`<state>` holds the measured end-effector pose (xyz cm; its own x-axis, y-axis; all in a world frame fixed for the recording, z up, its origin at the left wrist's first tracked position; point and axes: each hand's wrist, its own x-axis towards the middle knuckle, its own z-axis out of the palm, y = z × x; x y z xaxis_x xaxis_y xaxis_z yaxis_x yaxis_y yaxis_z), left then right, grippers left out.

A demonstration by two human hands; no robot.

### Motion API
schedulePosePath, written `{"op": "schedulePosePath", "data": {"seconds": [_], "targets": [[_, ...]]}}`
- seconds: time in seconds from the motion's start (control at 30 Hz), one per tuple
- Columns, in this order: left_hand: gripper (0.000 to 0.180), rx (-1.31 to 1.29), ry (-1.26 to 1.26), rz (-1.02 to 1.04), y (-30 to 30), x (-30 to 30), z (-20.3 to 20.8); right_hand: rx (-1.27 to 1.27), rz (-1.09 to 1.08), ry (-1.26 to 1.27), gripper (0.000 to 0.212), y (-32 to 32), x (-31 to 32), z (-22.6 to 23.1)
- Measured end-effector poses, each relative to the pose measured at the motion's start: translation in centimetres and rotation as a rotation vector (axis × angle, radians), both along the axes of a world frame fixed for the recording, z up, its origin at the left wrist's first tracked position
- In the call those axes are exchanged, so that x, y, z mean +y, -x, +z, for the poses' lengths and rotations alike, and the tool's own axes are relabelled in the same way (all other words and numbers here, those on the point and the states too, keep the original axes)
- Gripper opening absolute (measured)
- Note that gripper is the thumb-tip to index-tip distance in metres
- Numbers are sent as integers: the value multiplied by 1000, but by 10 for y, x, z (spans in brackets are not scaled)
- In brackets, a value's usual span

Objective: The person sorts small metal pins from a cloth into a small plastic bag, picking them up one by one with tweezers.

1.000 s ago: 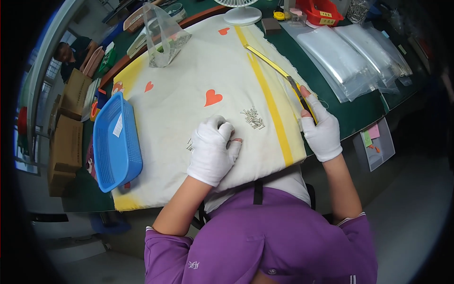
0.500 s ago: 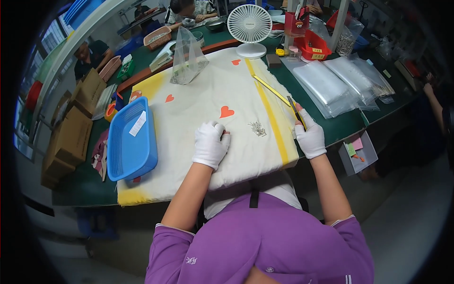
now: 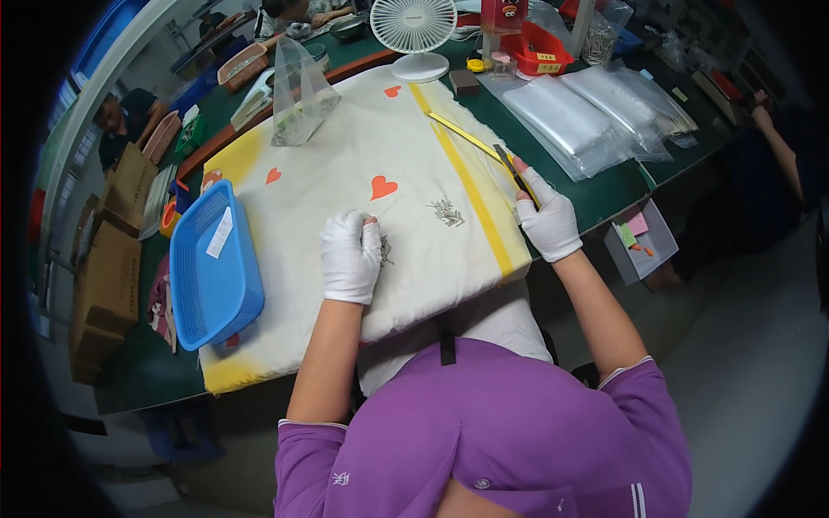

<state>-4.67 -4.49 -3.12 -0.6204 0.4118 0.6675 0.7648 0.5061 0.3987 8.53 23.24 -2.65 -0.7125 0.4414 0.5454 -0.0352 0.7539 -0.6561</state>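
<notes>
My left hand [image 3: 351, 262], in a white glove with a bare thumb tip, rests on the pale cloth [image 3: 319, 229] with its fingers curled and pressed together. Whatever sits at its fingertips is too small to make out. Beside that hand, partly covered by it, lies a small heap of thin metal pins [image 3: 386, 251]. A second loose pile of metal pins [image 3: 447, 212] is farther right on the cloth. At the cloth's right edge my right hand [image 3: 550, 223], also gloved, is closed around a slim black-and-yellow tool [image 3: 518, 179]. A yellow ruler-like strip [image 3: 466, 136] runs close to the tool's tip.
A blue plastic basket [image 3: 192, 293] with a paper label stands left. Behind are a clear plastic bag [image 3: 300, 104] and a white fan [image 3: 414, 30]. Stacked clear bags [image 3: 557, 121] and a red bin [image 3: 531, 49] lie right, above an open drawer [image 3: 635, 259]. Other people sit beyond.
The whole view has shifted, with the scene sliding left. My left hand has turned more upright, and a pin heap now shows beside it. My right hand keeps its hold on the tool.
</notes>
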Motion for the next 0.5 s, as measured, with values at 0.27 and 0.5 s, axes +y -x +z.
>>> {"op": "schedulePosePath", "data": {"seconds": [0.27, 0.5], "targets": [[8, -40, 57, -8, -2, 1, 4, 28, -3, 8, 47, -1, -1, -1], [11, -218, 220, -155, -3, 40, 33, 40, 23, 57, 48, -2, -2, -3]]}}
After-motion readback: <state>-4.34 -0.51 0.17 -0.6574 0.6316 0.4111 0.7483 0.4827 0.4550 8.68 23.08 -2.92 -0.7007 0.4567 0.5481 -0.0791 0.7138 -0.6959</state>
